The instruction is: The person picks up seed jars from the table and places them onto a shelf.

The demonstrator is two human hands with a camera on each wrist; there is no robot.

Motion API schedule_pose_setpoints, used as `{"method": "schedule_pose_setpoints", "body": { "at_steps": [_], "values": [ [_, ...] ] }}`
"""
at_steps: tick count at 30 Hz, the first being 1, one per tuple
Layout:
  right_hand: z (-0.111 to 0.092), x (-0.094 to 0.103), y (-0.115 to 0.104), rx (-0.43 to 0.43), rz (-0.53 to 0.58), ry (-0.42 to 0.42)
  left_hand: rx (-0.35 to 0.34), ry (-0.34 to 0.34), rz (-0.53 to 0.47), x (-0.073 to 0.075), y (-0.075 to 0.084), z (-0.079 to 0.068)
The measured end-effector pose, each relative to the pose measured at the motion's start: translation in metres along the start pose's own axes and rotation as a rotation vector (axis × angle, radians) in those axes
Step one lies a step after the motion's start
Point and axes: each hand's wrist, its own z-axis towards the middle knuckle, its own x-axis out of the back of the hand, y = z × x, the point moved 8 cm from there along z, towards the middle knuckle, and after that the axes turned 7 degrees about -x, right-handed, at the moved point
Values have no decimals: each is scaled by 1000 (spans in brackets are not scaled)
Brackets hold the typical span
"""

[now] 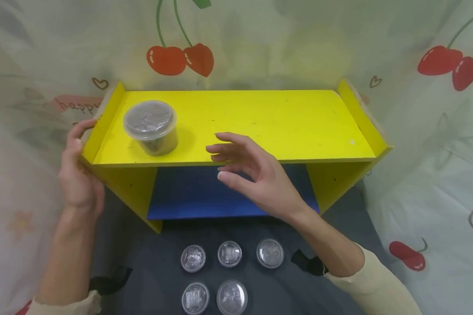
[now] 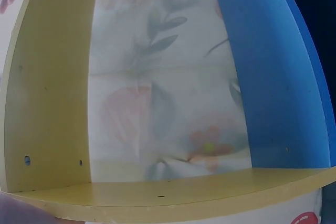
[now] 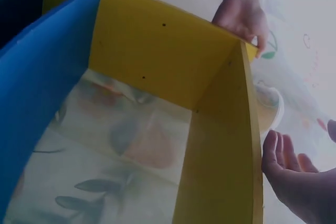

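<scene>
A yellow shelf unit (image 1: 260,127) with a blue lower board (image 1: 220,192) stands before me. My left hand (image 1: 80,175) grips the raised left side of its top; in the right wrist view the left hand (image 3: 244,22) is at that upper corner. On the left of the top sits a lidded plastic tub (image 1: 151,127) with dark contents, partly visible in the right wrist view as a pale tub (image 3: 266,106). To the right of this tub, my right hand (image 1: 252,170) hovers over the front edge, fingers loosely bent, holding nothing. In the left wrist view, the shelf's yellow side panel (image 2: 173,195) shows.
On the dark floor in front of the shelf lie several smaller lidded tubs, among them one at the right (image 1: 270,253) and one nearest me (image 1: 231,297). Cherry-print curtains (image 1: 276,48) hang behind and on both sides. The shelf's right raised side (image 1: 364,118) borders its top.
</scene>
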Motion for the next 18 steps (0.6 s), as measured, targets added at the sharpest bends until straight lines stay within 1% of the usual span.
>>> {"method": "schedule_pose_setpoints", "body": {
  "at_steps": [4,7,12,15,18],
  "values": [
    [-12,-2,6,18,29,-34,3,6,-9,2,2,-2],
    [-22,-3,10,26,30,-52,1,2,-18,1,3,-2],
    [-35,-6,22,1,5,-79,7,-2,-12,1,1,-1],
    [-45,-5,32,-21,5,-82,11,-5,-3,-1,-2,0],
    [-50,-9,43,-35,8,-93,10,-2,23,3,1,0]
  ]
}}
